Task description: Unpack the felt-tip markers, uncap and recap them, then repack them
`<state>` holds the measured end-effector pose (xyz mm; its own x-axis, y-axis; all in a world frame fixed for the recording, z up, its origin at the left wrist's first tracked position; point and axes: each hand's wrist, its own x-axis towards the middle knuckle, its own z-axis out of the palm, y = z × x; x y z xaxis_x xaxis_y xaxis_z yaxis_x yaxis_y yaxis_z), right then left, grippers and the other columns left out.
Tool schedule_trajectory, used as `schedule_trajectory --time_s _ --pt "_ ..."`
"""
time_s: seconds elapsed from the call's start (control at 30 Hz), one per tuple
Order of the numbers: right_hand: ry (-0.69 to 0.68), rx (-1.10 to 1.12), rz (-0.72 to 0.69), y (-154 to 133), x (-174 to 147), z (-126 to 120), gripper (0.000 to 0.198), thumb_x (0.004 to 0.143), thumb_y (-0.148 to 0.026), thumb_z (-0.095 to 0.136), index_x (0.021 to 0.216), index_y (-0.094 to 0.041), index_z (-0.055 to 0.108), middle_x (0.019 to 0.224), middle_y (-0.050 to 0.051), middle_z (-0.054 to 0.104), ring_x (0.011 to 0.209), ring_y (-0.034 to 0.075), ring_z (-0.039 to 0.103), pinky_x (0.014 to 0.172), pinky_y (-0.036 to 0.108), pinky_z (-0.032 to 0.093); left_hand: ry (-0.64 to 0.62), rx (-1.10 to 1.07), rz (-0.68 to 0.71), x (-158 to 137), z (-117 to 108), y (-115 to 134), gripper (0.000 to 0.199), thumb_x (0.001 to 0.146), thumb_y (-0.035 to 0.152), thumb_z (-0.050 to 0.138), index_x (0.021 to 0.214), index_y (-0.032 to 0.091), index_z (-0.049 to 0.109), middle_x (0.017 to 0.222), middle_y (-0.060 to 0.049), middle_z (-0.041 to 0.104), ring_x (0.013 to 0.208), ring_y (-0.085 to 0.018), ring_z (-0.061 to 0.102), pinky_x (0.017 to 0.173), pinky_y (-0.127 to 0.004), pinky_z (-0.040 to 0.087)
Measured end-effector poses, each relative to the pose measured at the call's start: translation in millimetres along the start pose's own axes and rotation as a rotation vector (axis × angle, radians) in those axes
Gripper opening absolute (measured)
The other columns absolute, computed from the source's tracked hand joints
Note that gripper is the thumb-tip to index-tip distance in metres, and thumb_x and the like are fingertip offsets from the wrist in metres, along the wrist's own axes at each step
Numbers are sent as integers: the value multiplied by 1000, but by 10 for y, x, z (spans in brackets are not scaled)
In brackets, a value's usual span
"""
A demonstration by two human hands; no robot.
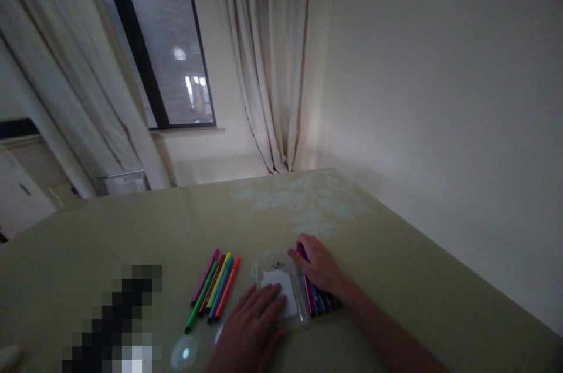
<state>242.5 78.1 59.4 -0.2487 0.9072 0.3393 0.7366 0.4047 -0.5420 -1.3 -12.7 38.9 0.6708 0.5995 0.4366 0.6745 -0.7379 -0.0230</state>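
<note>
A clear plastic case [301, 302] lies opened on the table, with a white paper insert [285, 288] in its left half. Several dark and purple markers [309, 297] lie side by side in its right half. My left hand [255, 323] rests flat on the left half, fingers stretched over the insert's lower edge. Over the upper ends of the markers, my right hand [319, 264] has its fingers curled around the magenta one at the row's left side; the fingers partly hide this grip. Left of the case lie several loose markers [215, 288] in green, yellow, blue, orange, red and purple.
The pale green table [145, 226] carries a light leaf pattern near its far corner. A round clear disc [183, 353] lies at the front left. A pixelated dark patch covers the lower left. A wall [440, 97] borders the right; curtains [268, 56] hang behind.
</note>
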Motion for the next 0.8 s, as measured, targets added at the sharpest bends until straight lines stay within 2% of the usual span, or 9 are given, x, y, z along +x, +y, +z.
schedule_trajectory --time_s 0.13,0.27,0.53,0.67,0.8 --pt "-21 167 20 2 31 -71 44 105 -55 42 79 -20 51 75 -2 54 73 16 52 70 28 38 -8 -25 -17 -12 -13 -7 48 98 42 61 145 31 54 145 -1 65 127 -22 66 106 -37 57" --pt "-3 201 -25 -56 20 -124 54 104 -59 39 67 -20 45 67 -4 46 66 14 45 65 28 34 -23 -31 -23 -16 -4 12 47 98 42 61 144 32 55 147 1 63 128 -23 66 105 -40 59" --pt "34 232 -66 -267 -55 -152 56 104 -59 39 63 -21 40 62 -5 41 61 13 41 62 28 31 -35 -61 -15 -54 84 -38 51 98 44 61 147 33 53 149 0 61 130 -24 64 106 -41 58" --pt "165 217 -140 -378 -140 -283 54 106 -54 35 62 -23 39 60 -4 40 58 13 39 61 29 32 -19 -115 -34 -84 148 -48 54 97 42 63 149 36 51 149 0 61 131 -23 63 108 -39 56" --pt "408 218 -127 -412 -241 -465 52 106 -50 35 62 -24 37 58 -2 39 56 15 39 57 31 32 -5 -124 -28 -92 118 -67 55 96 42 63 149 37 51 148 -1 62 130 -23 64 107 -37 56"
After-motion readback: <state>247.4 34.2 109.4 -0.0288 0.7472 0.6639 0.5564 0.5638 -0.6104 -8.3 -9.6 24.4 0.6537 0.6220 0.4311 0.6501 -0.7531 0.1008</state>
